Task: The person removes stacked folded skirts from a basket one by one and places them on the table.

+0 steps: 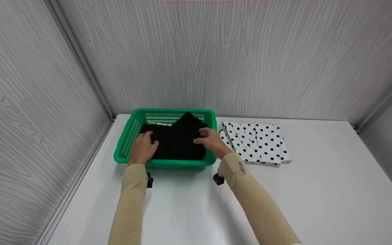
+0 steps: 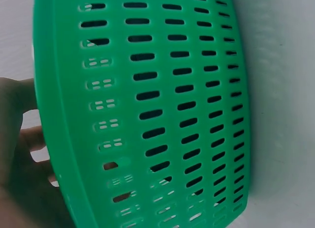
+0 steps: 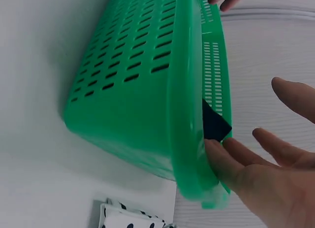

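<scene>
A black cloth (image 1: pixel 177 141) lies in the green basket (image 1: pixel 175 163), one corner standing up toward the back rim. My left hand (image 1: pixel 143 148) is over the basket's left part, its fingers loosely bent at the cloth's left edge. At the right side my right hand (image 1: pixel 211 140) has its fingers spread over the cloth's right edge. In the right wrist view the right hand (image 3: pixel 275 174) is at the rim, beside a dark cloth corner (image 3: pixel 214 123). The left wrist view shows the left hand (image 2: pixel 24 154) behind the basket wall (image 2: pixel 123 105); its fingertips are hidden.
Folded white cloth with black dots (image 1: pixel 257 143) lies on the white table (image 1: pixel 318 177), just right of the basket. Something light yellow-green (image 1: pixel 157 123) shows inside the basket near its back. Grey wood-patterned panels (image 1: pixel 196 58) stand behind and at both sides.
</scene>
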Demonstrator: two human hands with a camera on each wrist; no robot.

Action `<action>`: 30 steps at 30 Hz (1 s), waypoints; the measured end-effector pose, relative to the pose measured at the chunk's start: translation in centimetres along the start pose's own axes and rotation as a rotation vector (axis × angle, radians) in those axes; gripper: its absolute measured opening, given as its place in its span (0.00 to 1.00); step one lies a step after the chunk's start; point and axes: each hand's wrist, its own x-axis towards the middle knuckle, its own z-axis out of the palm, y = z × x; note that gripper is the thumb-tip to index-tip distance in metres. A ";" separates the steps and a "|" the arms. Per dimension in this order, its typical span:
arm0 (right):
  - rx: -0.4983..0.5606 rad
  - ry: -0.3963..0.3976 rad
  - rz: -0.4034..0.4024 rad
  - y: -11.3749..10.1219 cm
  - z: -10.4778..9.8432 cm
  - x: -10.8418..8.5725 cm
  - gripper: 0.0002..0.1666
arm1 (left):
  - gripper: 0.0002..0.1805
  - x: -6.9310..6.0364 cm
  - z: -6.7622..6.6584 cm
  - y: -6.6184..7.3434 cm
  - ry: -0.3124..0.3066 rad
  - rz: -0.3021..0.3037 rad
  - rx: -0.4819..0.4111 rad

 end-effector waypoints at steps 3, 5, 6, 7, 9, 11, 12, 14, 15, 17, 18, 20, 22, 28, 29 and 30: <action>0.007 -0.006 0.077 0.0 0.7 0.1 0.42 | 0.29 0.5 -0.2 -0.1 -0.051 -0.066 0.010; 0.001 0.006 0.108 0.2 1.2 0.3 0.45 | 0.31 0.9 -0.3 -0.3 -0.090 -0.101 0.008; -0.008 0.014 0.120 0.3 1.5 0.4 0.46 | 0.32 1.0 -0.3 -0.4 -0.108 -0.116 0.003; -0.019 0.020 0.130 0.4 1.8 0.4 0.48 | 0.33 1.1 -0.3 -0.6 -0.126 -0.137 -0.007; -0.039 0.028 0.145 0.7 2.4 0.6 0.51 | 0.35 1.2 -0.4 -1.0 -0.159 -0.175 -0.031; -0.063 0.038 0.170 1.0 3.0 0.7 0.52 | 0.36 1.2 -0.5 -1.4 -0.187 -0.203 -0.054; -0.078 0.040 0.188 1.1 3.3 0.8 0.53 | 0.37 1.2 -0.5 -1.6 -0.200 -0.217 -0.064; -0.094 0.043 0.220 1.4 3.7 0.8 0.54 | 0.38 1.0 -0.7 -1.8 -0.227 -0.238 -0.071; -0.094 0.041 0.230 1.5 3.8 0.8 0.54 | 0.39 0.9 -0.8 -1.9 -0.244 -0.247 -0.076; -0.089 0.041 0.243 1.6 4.0 0.9 0.55 | 0.41 0.9 -0.9 -2.0 -0.277 -0.266 -0.082; -0.081 0.040 0.247 1.6 4.0 1.0 0.55 | 0.41 0.9 -1.0 -2.0 -0.292 -0.275 -0.086; -0.044 0.042 0.250 1.7 4.1 1.1 0.55 | 0.43 1.1 -1.2 -2.2 -0.321 -0.293 -0.103; 0.010 0.051 0.258 1.8 4.1 1.3 0.54 | 0.44 1.3 -1.3 -2.5 -0.344 -0.313 -0.130; 0.151 0.066 0.315 2.3 3.9 1.5 0.52 | 0.50 1.8 -1.1 -3.2 -0.407 -0.369 -0.239; 0.157 0.065 0.328 2.4 3.9 1.6 0.52 | 0.50 1.8 -1.0 -3.2 -0.412 -0.378 -0.245; 0.162 0.064 0.338 2.5 3.9 1.6 0.52 | 0.50 1.9 -0.9 -3.3 -0.411 -0.388 -0.247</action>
